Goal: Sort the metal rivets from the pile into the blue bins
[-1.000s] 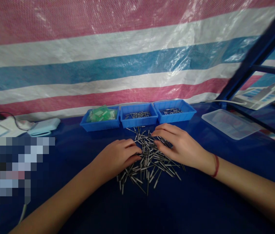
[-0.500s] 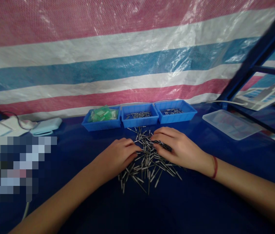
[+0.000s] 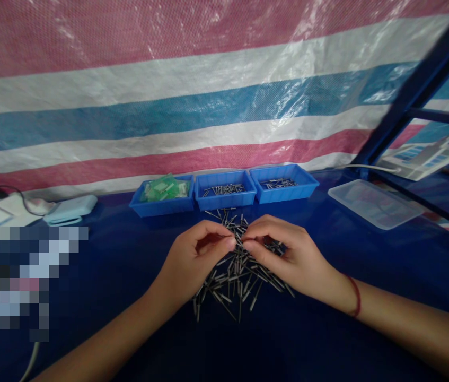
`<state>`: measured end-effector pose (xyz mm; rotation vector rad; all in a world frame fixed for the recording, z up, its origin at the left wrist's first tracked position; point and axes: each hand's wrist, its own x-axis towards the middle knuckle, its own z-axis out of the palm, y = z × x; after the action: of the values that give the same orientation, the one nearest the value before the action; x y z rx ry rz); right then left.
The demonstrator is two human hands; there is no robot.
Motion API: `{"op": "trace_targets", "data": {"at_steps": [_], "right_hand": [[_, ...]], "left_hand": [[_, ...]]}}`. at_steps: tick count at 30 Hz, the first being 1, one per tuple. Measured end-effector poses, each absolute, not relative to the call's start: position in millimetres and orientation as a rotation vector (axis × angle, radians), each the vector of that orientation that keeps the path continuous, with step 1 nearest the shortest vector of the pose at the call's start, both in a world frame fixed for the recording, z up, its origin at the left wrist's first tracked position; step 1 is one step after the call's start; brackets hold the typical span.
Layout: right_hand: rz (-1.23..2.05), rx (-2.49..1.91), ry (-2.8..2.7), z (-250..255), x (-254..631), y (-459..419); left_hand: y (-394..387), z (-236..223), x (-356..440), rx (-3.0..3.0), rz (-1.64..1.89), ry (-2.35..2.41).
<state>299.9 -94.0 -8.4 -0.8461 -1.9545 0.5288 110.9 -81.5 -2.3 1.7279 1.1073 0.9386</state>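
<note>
A loose pile of blind rivets, silvery with long thin pins, lies on the dark blue table in front of me. My left hand is held over the left side of the pile, thumb and index finger pinched together. Facing it from the right, my right hand has its thumb and fingertips drawn close in a pinch. Only a small gap separates the two sets of fingertips. Whatever lies between them is too small and hidden to make out. Part of the pile is covered by both hands.
Behind the pile stand three blue bins: the left bin with green and clear packets, the middle bin and right bin with rivets. A clear plastic lid lies at right, a light blue case at left.
Both hands have lifted from the pile and come nearer each other. Their fingers, earlier spread among the rivets, are now pinched at the tips. The view has shifted slightly.
</note>
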Motion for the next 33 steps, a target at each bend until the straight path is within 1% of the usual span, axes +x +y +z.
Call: {"op": "trace_targets", "data": {"at_steps": [6, 12, 18, 33], "right_hand": [[0.557, -0.858, -1.901, -9.6, 298.5, -96.4], [0.589, -0.928, -1.798, -8.5, 297.3, -97.7], [0.609, -0.862, -1.823, -7.1, 296.4, -99.4], [0.599, -0.879, -1.81, -7.6, 296.5, -100.4]], "left_hand": [[-83.8, -5.5, 113.5, 1.618, 0.938, 1.078], [-87.6, -4.7, 117.8, 1.679, 0.839, 1.043], [-88.1, -2.8, 117.7, 1.748, 0.811, 1.051], [-91.3, -5.2, 119.1, 1.742, 0.75, 0.984]]}}
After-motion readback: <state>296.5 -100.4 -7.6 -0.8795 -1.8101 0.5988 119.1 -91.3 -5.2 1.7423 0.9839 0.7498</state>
